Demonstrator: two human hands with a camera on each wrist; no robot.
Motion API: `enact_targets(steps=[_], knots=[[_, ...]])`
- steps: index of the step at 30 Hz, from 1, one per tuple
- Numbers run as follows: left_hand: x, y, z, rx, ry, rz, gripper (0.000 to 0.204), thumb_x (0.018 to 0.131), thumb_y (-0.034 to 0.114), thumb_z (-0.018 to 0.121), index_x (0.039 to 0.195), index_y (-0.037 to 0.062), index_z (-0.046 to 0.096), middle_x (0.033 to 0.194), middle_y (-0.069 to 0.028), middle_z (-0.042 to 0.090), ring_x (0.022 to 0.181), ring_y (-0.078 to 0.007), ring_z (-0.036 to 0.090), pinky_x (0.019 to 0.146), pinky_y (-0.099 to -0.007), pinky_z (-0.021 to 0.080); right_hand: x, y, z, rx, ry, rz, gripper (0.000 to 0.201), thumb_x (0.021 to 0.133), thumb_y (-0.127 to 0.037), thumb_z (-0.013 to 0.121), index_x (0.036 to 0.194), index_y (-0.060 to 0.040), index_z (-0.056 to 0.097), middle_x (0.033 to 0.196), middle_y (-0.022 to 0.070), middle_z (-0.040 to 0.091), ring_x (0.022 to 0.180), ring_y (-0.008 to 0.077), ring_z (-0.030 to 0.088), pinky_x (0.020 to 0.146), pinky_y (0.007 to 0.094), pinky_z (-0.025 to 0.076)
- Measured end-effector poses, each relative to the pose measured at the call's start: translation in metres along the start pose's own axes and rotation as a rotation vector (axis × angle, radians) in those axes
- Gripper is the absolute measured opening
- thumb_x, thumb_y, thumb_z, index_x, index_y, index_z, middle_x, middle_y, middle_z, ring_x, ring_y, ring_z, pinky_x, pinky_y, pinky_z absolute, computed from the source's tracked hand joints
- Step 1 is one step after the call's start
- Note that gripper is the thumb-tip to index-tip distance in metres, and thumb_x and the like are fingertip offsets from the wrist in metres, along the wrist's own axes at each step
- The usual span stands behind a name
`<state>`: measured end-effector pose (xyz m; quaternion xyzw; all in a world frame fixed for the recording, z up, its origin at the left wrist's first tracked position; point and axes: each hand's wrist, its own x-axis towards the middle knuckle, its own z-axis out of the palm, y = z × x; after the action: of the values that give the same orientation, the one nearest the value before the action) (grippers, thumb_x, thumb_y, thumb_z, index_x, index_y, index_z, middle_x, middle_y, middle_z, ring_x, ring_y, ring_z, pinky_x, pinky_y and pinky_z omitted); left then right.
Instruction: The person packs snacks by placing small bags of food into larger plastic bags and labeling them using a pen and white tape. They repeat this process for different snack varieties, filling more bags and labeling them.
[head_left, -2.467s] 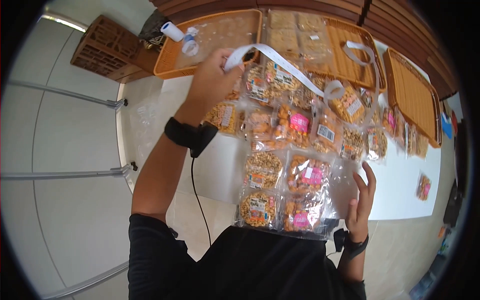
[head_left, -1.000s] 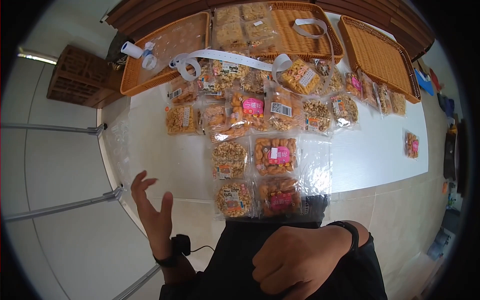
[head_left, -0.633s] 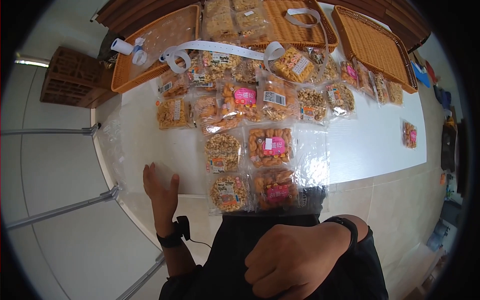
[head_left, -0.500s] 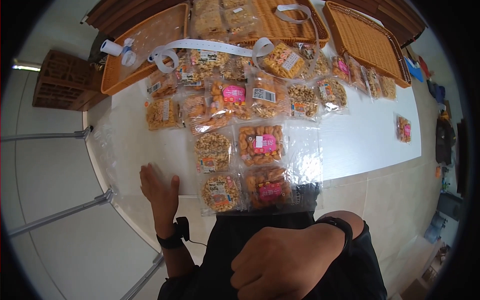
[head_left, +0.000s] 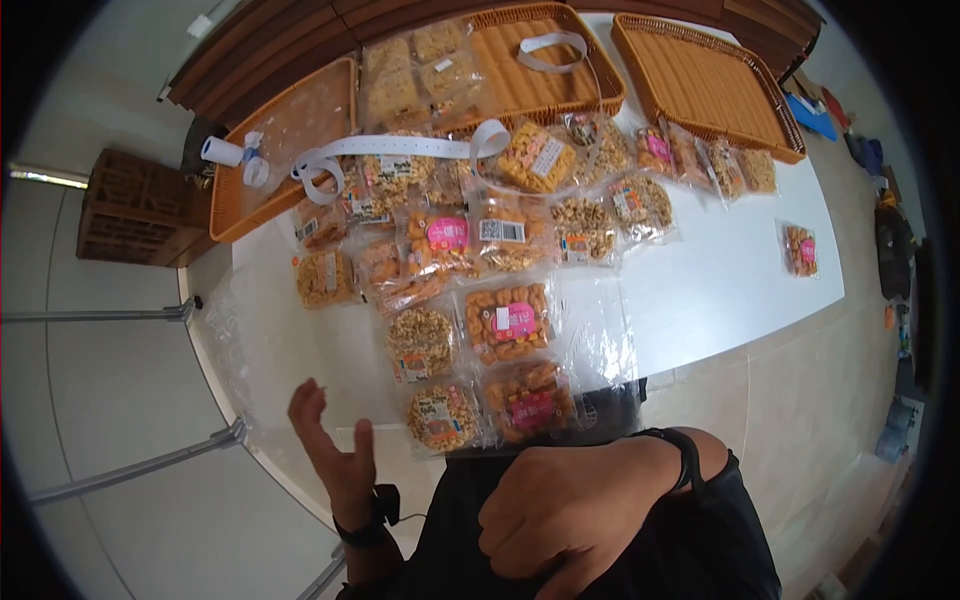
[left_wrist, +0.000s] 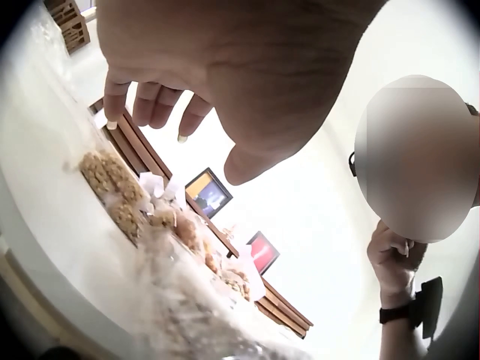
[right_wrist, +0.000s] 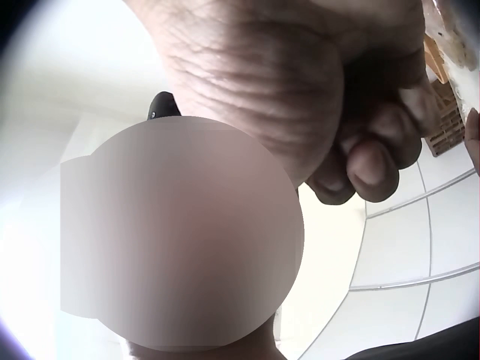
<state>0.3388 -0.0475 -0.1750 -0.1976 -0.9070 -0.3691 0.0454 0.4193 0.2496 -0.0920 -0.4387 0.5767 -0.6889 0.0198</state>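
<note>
My left hand (head_left: 338, 455) hovers by the table's front left edge with fingers spread and nothing in it. Its fingers hang loosely bent in the left wrist view. My right hand (head_left: 575, 510) is raised high before my body, close to the head camera. The right wrist view shows its fingers (right_wrist: 373, 171) curled into the palm, with nothing visible in them. Nearest the hands lies a clear sheet of packs: round nut cakes (head_left: 442, 417) and fried dough twists with pink labels (head_left: 508, 322). Farther back, a curling white paper strip (head_left: 405, 147) crosses other snack packs.
Three wicker trays stand along the back: a left tray (head_left: 222, 215), a middle tray (head_left: 545, 95) and a right tray (head_left: 705, 75). A white roll (head_left: 221, 151) sits at the left tray. One small snack pack (head_left: 800, 250) lies at the table's right.
My left hand has let go of the white paper strip and drawn back to the front left. My right hand has risen from beside the packs, its fingers now curled.
</note>
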Motion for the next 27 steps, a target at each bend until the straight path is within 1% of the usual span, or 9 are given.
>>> enact_targets(steps=[1,3,6,7,11,15,18,23,27], knots=[[0.001,0.008,0.004,0.056,0.0,0.082,0.051,0.084,0.014,0.069,0.129,0.0008,0.048,0.137,-0.0207,0.048,0.128,-0.036,0.047,0.105,-0.045,0.041,0.0,-0.001,-0.002,-0.031,0.003,0.003,0.035,0.088,-0.027,0.074,0.07,-0.0034,0.056,0.066,0.011,0.051,0.061,0.0304,0.055,0.054,0.0393,0.042],[0.0,0.011,0.011,-0.065,-0.102,0.061,0.043,0.088,0.014,0.065,0.126,0.0007,0.05,0.135,-0.0184,0.048,0.125,-0.0322,0.05,0.102,-0.0409,0.044,-0.011,0.0,0.002,-0.013,0.092,0.065,0.041,0.091,-0.022,0.071,0.066,-0.0046,0.044,0.065,0.0099,0.046,0.063,0.0312,0.054,0.055,0.0417,0.04],[-0.003,0.008,0.034,-0.27,-0.181,-0.012,0.035,0.091,0.014,0.062,0.123,0.001,0.054,0.131,-0.0163,0.05,0.119,-0.028,0.054,0.098,-0.0373,0.047,-0.028,0.0,-0.017,-0.045,0.091,0.231,0.041,0.091,-0.021,0.073,0.067,-0.0035,0.045,0.063,0.0096,0.045,0.061,0.0307,0.052,0.055,0.0411,0.038],[-0.007,-0.002,0.041,-0.278,-0.214,0.014,0.044,0.084,0.002,0.064,0.127,0.0006,0.051,0.134,-0.0191,0.05,0.122,-0.0306,0.054,0.097,-0.04,0.049,-0.033,-0.004,-0.024,-0.069,0.138,0.319,0.04,0.091,-0.02,0.072,0.067,-0.0033,0.046,0.063,0.0094,0.045,0.06,0.03,0.051,0.055,0.0406,0.038],[-0.017,-0.009,0.059,-0.54,-0.27,-0.119,0.055,0.09,0.003,0.057,0.141,0.0002,0.035,0.146,-0.0182,0.04,0.137,-0.0302,0.043,0.115,-0.0434,0.034,-0.068,-0.011,-0.043,-0.105,0.349,0.618,0.033,0.092,-0.012,0.072,0.07,-0.0022,0.05,0.062,0.0075,0.045,0.057,0.0238,0.046,0.055,0.0366,0.036],[-0.02,-0.011,0.061,-0.583,-0.28,-0.142,0.07,0.088,-0.001,0.059,0.148,-0.0004,0.023,0.149,-0.0196,0.038,0.139,-0.0303,0.04,0.116,-0.0445,0.032,-0.099,-0.003,-0.044,-0.041,0.666,0.786,0.023,0.091,-0.004,0.069,0.074,0.0008,0.055,0.066,0.0044,0.054,0.061,0.0107,0.045,0.058,0.029,0.037],[-0.016,-0.012,0.06,-0.647,-0.261,-0.112,0.073,0.091,0.01,0.065,0.149,-0.0037,0.023,0.146,-0.0218,0.041,0.135,-0.0316,0.045,0.114,-0.0448,0.035,-0.1,0.0,-0.055,0.083,0.738,0.846,0.02,0.093,-0.001,0.065,0.074,0.0001,0.057,0.07,0.0023,0.058,0.067,0.0092,0.05,0.063,0.0267,0.041],[-0.015,-0.025,0.064,-0.798,-0.258,-0.054,0.071,0.09,0.011,0.065,0.148,-0.005,0.027,0.147,-0.0227,0.039,0.138,-0.0312,0.042,0.116,-0.0437,0.032,-0.023,-0.001,-0.113,-0.092,0.624,0.838,0.009,0.093,0.001,0.06,0.085,-0.0027,0.06,0.081,0.0029,0.064,0.075,0.0089,0.058,0.067,0.0237,0.046],[-0.009,-0.021,0.061,-0.808,-0.244,-0.037,0.065,0.093,0.012,0.064,0.146,-0.0062,0.031,0.146,-0.0221,0.041,0.135,-0.0315,0.045,0.115,-0.0425,0.034,0.094,0.029,-0.166,-0.487,0.425,0.642,0.007,0.092,0.001,0.059,0.086,-0.0008,0.063,0.083,0.0033,0.064,0.076,0.0094,0.057,0.07,0.025,0.047]])
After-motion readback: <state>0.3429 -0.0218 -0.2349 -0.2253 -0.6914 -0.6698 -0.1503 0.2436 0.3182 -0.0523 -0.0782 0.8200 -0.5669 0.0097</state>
